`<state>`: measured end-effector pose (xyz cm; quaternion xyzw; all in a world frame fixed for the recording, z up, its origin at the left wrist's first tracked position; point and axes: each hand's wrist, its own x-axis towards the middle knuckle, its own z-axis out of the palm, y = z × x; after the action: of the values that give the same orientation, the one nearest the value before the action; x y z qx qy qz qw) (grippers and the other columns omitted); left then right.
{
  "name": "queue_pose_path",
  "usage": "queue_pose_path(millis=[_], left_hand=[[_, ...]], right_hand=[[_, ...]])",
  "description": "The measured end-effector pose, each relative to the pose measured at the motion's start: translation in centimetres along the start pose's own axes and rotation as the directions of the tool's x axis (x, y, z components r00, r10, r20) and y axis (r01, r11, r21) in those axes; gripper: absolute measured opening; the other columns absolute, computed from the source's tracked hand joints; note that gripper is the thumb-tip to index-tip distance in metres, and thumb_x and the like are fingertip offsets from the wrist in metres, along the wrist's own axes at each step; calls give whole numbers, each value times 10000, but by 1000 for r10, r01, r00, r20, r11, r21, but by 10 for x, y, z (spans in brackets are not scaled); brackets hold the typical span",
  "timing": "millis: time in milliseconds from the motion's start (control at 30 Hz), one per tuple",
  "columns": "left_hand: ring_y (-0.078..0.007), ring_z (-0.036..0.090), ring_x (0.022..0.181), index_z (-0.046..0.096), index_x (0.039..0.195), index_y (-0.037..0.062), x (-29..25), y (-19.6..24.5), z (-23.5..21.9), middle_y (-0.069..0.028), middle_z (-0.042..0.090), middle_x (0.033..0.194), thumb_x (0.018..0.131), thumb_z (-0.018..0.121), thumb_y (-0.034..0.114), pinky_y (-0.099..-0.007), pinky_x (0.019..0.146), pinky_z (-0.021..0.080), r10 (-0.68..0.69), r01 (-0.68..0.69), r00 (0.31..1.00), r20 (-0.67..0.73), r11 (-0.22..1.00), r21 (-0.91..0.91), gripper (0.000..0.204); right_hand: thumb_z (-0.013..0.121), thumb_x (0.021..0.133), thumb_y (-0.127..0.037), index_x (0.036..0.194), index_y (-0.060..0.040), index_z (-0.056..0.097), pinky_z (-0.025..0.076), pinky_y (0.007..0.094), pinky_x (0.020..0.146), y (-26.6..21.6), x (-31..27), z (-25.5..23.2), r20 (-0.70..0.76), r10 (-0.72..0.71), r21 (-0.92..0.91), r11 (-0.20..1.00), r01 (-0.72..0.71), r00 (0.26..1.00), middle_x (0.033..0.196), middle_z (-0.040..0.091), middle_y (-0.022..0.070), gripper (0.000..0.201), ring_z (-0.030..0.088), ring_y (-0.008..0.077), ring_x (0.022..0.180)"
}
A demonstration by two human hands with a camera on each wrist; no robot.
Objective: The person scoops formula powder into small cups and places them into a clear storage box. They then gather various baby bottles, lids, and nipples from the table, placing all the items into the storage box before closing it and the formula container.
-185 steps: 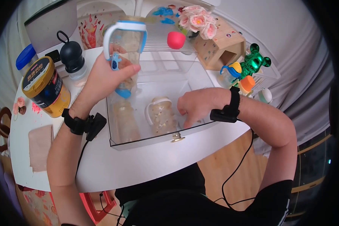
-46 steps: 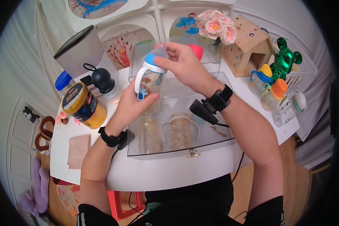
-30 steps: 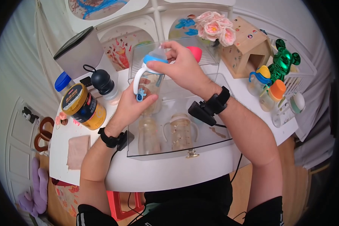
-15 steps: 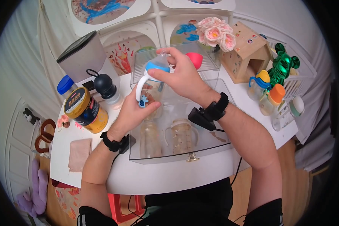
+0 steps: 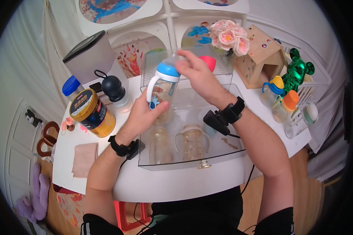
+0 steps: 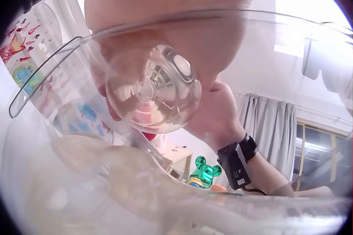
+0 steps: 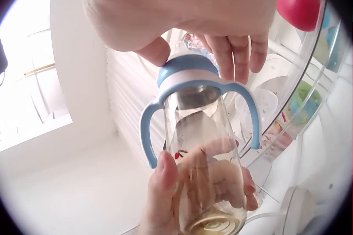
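My left hand (image 5: 143, 113) grips a clear baby bottle (image 5: 166, 94) round its body and holds it upright over the clear box. The bottle wears a blue-and-white collar (image 5: 168, 70), two curved handles (image 7: 253, 116) and a clear teat (image 5: 171, 59). My right hand (image 5: 204, 80) is over the collar. In the right wrist view its thumb (image 7: 156, 52) is right at the collar's edge, while its fingers (image 7: 241, 58) hang fairly straight on the other side. From the left wrist view, the bottle's round base (image 6: 154, 92) shows from below.
Inside the clear box (image 5: 176, 166) stand a lidless bottle (image 5: 160, 147) and a two-handled bottle (image 5: 193, 145). A red cup-like piece (image 5: 208, 62) lies behind. Left are a yellow-and-black tub (image 5: 92, 113) and dark-topped bottle (image 5: 113, 87); right, several bottles, including an orange-topped one (image 5: 290, 101).
Earlier my left hand held the bottle without its teat, and my right hand was inside the box. The collar and teat now sit on the bottle; the right fingers have just loosened from the collar.
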<state>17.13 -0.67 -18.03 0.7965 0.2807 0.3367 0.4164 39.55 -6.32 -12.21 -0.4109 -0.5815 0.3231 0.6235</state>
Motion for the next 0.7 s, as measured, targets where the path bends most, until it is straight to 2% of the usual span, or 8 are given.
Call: queue_pose_path(millis=[100,200,300,500,700], left_hand=[[-189,680,1111,513,1496,-3,0,4,-1,-135,718,1232,952,818,319,-355,992,537,-23,23,1000,11,1000,17,701],[-193,685,1120,499,1513,-3,-1,7,-2,-138,720,1246,944,828,309,-357,1000,537,-4,3,1000,11,999,34,727],[-177,682,1074,506,1495,-6,-2,10,-1,-122,720,1202,937,836,295,-350,974,541,4,-4,1000,5,999,38,714],[-150,666,986,529,1449,-12,-3,11,-1,-95,707,1098,916,858,271,-333,902,548,10,-10,1000,2,1000,22,688],[-128,655,928,548,1418,-10,-3,16,1,-64,707,1039,901,866,249,-317,839,548,27,-24,999,-23,994,108,660]], right_hand=[[633,1080,-228,1454,77,505,542,309,933,5,-1,2,64,18,11,1000,-18,998,1184,730,132,499,667,140,1055],[648,1071,-220,1378,68,589,548,312,919,5,3,1,143,-63,1,998,64,988,1174,736,108,426,672,137,1021],[688,1040,-232,1267,64,669,553,322,876,5,-1,5,132,-66,-5,998,68,989,1121,748,92,374,676,136,978],[771,957,-284,1121,64,730,559,344,801,-5,1,8,64,-175,-233,955,185,982,959,766,125,387,700,171,886],[805,918,-300,1073,62,745,572,372,745,3,3,10,-1,-213,-308,930,203,977,919,778,164,399,735,219,810]])
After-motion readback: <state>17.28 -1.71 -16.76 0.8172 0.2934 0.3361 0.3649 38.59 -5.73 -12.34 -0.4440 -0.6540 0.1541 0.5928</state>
